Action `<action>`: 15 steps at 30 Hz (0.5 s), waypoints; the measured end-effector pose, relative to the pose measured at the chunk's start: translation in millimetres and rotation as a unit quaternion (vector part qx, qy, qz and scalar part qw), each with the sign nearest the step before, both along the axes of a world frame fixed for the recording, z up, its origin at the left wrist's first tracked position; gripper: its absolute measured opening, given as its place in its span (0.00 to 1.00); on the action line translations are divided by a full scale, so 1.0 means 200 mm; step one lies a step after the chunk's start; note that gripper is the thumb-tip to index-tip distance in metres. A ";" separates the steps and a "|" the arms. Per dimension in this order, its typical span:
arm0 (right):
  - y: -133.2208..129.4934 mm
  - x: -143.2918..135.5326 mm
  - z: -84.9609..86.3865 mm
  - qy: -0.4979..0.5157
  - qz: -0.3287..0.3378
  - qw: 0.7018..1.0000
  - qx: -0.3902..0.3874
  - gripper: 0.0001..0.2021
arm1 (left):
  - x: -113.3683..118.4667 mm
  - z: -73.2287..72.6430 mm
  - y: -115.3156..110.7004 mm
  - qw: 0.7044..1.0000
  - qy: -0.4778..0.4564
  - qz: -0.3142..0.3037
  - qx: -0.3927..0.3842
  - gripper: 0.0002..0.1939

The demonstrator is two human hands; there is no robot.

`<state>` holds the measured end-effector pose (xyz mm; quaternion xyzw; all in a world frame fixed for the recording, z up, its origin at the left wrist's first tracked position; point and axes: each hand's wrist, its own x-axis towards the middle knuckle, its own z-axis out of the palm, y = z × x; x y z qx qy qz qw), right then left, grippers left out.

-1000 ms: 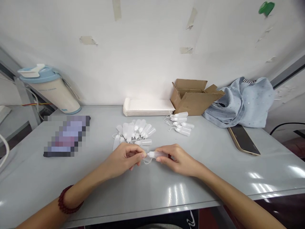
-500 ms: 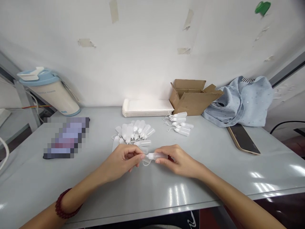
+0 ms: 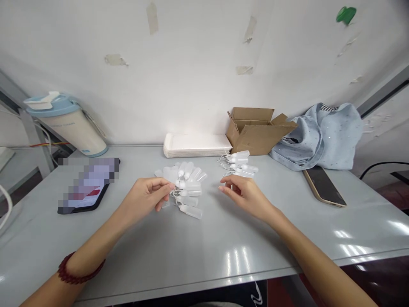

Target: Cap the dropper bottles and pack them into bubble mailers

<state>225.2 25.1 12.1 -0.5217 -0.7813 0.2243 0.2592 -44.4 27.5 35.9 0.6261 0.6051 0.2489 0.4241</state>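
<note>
Glossy grey table (image 3: 204,256), translucent bottle heap (image 3: 189,201) mid-table, smaller bottle cluster (image 3: 241,160), flat white stack (image 3: 197,144), open cardboard box (image 3: 257,138), blue bag (image 3: 340,136), dark phone (image 3: 324,186), lit phone (image 3: 92,192), cream tumbler (image 3: 78,132)

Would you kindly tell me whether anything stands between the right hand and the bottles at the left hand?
Nothing visible does: only bare tabletop lies between the right hand and those bottles.

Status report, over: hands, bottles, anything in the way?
Left hand pinching bottle at its tip. Right hand open, empty. Other bottles crowded close beside it.
</note>
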 end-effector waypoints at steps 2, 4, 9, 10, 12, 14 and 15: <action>0.03 0.04 -0.01 -0.029 -0.024 0.999 0.038 0.10 | 0.00 -0.01 0.00 0.999 0.032 0.007 0.004 0.16; 0.06 0.08 -0.02 -0.068 -0.049 0.994 0.077 0.08 | 0.00 -0.02 0.00 0.997 0.068 0.020 0.022 0.17; 0.10 0.19 0.00 -0.161 -0.098 0.977 0.102 0.07 | 0.00 -0.05 -0.01 0.985 0.145 0.017 0.093 0.20; 0.11 0.20 0.01 -0.181 -0.106 0.973 0.092 0.07 | 0.00 -0.05 -0.01 0.982 0.153 0.018 0.108 0.20; 0.11 0.22 0.02 -0.228 -0.125 0.964 0.062 0.07 | 0.00 -0.04 -0.01 0.978 0.163 0.017 0.131 0.20; 0.11 0.22 0.03 -0.267 -0.137 0.953 0.036 0.07 | 0.01 -0.04 -0.02 0.975 0.170 0.014 0.139 0.20; 0.11 0.22 0.03 -0.281 -0.140 0.949 0.029 0.07 | 0.01 -0.04 -0.02 0.975 0.173 0.013 0.140 0.20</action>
